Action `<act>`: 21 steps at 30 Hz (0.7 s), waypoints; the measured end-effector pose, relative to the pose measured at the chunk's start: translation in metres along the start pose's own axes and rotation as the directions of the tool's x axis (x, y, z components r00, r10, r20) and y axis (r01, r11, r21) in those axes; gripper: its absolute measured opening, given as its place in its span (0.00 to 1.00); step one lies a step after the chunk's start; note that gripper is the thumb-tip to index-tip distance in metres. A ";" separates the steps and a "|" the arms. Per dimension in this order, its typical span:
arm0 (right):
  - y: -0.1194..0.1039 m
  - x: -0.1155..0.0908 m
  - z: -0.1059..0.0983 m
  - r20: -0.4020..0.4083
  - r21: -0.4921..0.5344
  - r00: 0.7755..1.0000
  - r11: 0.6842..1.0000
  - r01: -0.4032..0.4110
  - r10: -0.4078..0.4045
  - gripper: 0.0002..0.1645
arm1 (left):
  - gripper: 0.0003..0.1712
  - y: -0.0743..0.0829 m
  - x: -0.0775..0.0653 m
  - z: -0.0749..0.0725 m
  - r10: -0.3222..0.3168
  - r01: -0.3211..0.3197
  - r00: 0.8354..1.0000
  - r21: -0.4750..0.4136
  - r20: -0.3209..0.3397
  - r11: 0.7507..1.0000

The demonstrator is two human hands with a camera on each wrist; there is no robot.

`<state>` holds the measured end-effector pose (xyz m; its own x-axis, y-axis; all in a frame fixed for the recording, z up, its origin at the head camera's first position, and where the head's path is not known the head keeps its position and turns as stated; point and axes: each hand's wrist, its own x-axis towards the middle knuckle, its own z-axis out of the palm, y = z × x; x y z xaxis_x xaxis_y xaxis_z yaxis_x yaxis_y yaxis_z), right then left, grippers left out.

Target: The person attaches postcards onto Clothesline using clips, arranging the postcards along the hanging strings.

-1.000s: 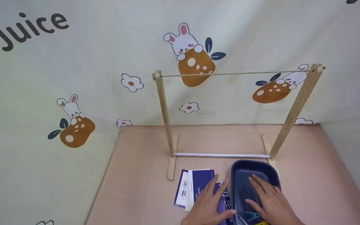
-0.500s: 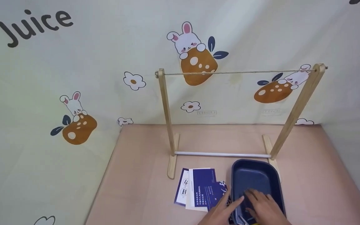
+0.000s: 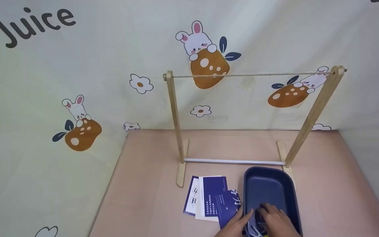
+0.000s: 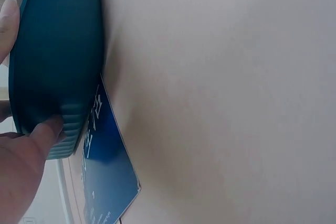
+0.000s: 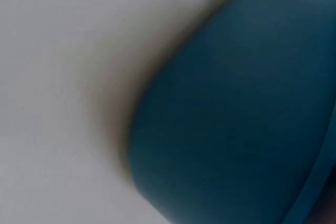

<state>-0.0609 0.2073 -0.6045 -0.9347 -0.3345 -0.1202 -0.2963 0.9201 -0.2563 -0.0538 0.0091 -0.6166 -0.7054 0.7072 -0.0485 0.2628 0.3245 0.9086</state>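
A dark blue rectangular tray stands at the front, right of the middle. My left hand grips its left rim; in the left wrist view the fingers lie against the outer wall and the thumb is at the rim. My right hand reaches down inside the tray with bent fingers, over small plastic clothespins at the near end. Whether it pinches one is hidden. Left of the tray lie overlapping blue and white printed cards, the nearest beside my left hand.
Behind the tray stands a wooden frame with a string stretched between its posts and a white rod low down. A patterned cloth backdrop encloses the pink tabletop at the back and sides.
My left hand has moved right, off the cards, to the tray's rim. My right hand has gone lower into the tray, its spread fingers now bent over the clothespins.
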 end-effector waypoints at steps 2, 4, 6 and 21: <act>-0.002 0.001 -0.001 0.003 0.009 1.000 1.000 -0.011 0.011 0.22 | 0.49 -0.001 0.000 0.001 -0.010 0.010 1.000 0.021 -0.007 1.000; -0.005 0.001 -0.001 0.012 0.024 1.000 0.999 -0.021 0.021 0.19 | 0.48 -0.001 0.000 0.002 -0.024 0.024 1.000 0.026 -0.015 0.999; -0.006 0.001 -0.001 0.012 0.035 1.000 0.999 -0.026 0.025 0.17 | 0.48 -0.001 0.000 0.002 -0.037 0.037 0.999 -0.022 -0.016 0.999; -0.008 -0.004 0.001 -0.046 -0.041 0.999 0.999 -0.018 0.016 0.04 | 0.50 -0.002 -0.003 0.003 -0.065 0.064 0.998 -0.149 -0.007 0.987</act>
<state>-0.0549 0.2013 -0.6032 -0.9474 -0.3098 -0.0802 -0.2872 0.9336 -0.2141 -0.0506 0.0082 -0.6197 -0.7253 0.6803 -0.1052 0.1162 0.2716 0.9554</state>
